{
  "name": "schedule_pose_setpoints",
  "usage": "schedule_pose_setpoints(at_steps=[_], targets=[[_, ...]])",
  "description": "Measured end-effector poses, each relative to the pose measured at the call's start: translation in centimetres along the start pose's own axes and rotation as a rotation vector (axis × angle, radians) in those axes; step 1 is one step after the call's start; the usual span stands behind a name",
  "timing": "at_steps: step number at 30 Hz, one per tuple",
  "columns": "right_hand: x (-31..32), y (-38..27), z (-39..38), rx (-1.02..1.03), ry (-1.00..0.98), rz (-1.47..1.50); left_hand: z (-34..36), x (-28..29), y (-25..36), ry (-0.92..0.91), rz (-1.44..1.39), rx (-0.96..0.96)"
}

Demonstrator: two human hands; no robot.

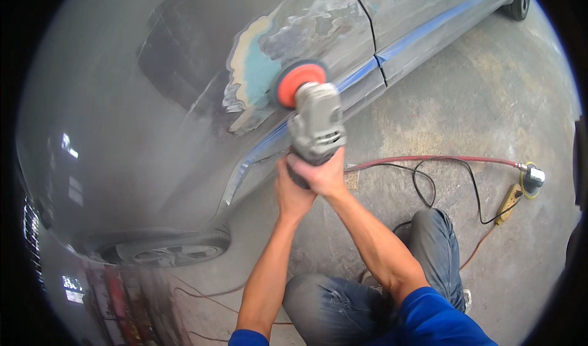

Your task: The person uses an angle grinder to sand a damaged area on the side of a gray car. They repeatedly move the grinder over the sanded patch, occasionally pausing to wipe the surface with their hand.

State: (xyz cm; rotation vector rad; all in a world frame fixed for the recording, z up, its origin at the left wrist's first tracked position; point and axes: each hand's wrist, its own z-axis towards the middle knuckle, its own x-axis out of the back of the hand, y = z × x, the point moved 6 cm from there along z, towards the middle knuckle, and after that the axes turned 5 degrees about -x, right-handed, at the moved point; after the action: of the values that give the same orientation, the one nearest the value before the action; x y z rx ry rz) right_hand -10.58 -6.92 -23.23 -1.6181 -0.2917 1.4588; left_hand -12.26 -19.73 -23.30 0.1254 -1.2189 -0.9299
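Observation:
Both my hands are wrapped round the rear body of a grey angle sander [318, 122]. My left hand [293, 193] grips it from the left and partly underneath, and my right hand [324, 173] closes over it from the right. The tool's round orange-red backing pad [300, 83], with a dark disc at its rim, lies against or very close to the car's side panel [202, 45]. Just left of the pad is a sanded patch [260, 61] with teal filler, a cream edge and bare grey metal. Blue masking tape [269, 139] runs along the sill below.
A red hose [441, 158] and a looping black cord [474, 186] cross the concrete floor to my right. They lead toward a yellow power strip [509, 205] and a silver-topped device [534, 177]. A car wheel [171, 252] stands at the lower left. My bent knees are below.

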Motion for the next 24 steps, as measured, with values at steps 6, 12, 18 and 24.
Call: schedule_pose_setpoints(at_steps=[6, 12, 18, 24], targets=[[-3.0, 3.0, -2.4, 0.02, -0.125, -0.174, -2.6, 0.8, -4.8, 0.086, 0.11, -0.133], [-0.6, 1.6, -1.4, -0.057, -0.024, -0.058, -2.1, 0.3, -2.1, 0.017, -0.044, 0.084], [-2.4, 4.1, -3.2, -0.022, -0.139, -0.255, -4.8, -0.2, -5.3, 0.083, -0.067, 0.044], [-0.6, 3.3, -4.7, -0.117, -0.034, -0.401, -6.9, -1.6, -4.7, 0.001, -0.211, 0.092]])
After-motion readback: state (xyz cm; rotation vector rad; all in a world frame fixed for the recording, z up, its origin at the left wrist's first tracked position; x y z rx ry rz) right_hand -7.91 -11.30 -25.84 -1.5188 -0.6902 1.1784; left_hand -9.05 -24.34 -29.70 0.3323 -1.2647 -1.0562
